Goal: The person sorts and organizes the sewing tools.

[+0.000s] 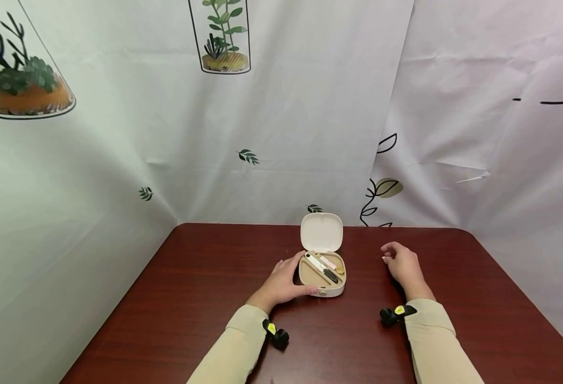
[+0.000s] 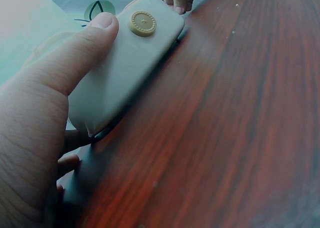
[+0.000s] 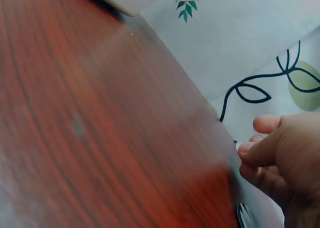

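Observation:
A small cream-coloured case (image 1: 322, 292) stands on the table with its lid (image 1: 322, 232) raised at the back. My left hand (image 1: 283, 280) grips the case from its left side, the thumb at the front wall beside a round gold clasp (image 2: 143, 23). Inside lie a slim white tool with a dark end (image 1: 321, 268), a small pinkish-white piece (image 1: 328, 262) and a small round gold piece (image 1: 340, 270). To the right of the case, my right hand (image 1: 403, 266) is held over the table, its fingers loosely bent and apart from the case.
The dark red wooden table (image 1: 214, 266) has rounded far corners. Behind it hangs a pale cloth (image 1: 286, 117) printed with plants, close to the far edge. A wrist camera (image 1: 278, 336) is strapped at the left sleeve, and another camera (image 1: 392, 316) at the right sleeve.

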The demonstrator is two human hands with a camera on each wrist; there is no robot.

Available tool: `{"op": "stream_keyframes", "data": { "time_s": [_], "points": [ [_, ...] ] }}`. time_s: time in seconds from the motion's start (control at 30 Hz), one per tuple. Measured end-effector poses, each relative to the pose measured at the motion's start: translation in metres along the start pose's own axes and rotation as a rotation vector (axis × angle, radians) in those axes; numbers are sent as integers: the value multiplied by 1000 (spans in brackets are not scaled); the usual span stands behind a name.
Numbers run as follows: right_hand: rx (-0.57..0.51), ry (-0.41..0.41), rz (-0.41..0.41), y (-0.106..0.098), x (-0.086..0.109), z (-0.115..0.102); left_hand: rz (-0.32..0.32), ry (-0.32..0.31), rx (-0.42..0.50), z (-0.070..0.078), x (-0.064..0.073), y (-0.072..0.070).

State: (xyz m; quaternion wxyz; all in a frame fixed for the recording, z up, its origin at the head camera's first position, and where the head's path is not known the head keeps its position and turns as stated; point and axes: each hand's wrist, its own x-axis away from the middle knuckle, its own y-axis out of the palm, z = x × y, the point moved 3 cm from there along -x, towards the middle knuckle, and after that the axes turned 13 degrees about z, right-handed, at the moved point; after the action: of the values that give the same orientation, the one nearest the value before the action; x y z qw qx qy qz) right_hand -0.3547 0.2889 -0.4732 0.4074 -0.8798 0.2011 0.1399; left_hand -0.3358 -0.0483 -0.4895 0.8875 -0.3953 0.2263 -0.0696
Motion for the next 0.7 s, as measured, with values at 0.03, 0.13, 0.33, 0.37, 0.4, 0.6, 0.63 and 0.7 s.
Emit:
{"op": "stream_keyframes", "data": {
  "time_s": [0.03,0.13,0.33,0.37,0.4,0.6,0.63,0.7],
  "points": [
    [-13,-8,15,0,0,-2,0,0,-1,0,0,0],
    [-50,-35,64,0,-1,-9,2,5,-2,0,-1,0],
    [-129,-55,108,-1,-2,-29,2,5,-4,1,-2,-1],
    [-135,-62,107,-1,-2,-33,3,5,-3,1,-2,-2],
    [-140,-73,106,-1,-2,-37,1,5,-6,1,-2,-2],
    [-170,-127,99,4,2,-62,-6,-4,-7,1,-1,-1],
    [-174,-132,95,5,3,-66,-5,-4,-5,1,-1,-1],
    [-170,-147,85,8,4,-72,-4,-2,-1,1,0,-2]
  ]
}}
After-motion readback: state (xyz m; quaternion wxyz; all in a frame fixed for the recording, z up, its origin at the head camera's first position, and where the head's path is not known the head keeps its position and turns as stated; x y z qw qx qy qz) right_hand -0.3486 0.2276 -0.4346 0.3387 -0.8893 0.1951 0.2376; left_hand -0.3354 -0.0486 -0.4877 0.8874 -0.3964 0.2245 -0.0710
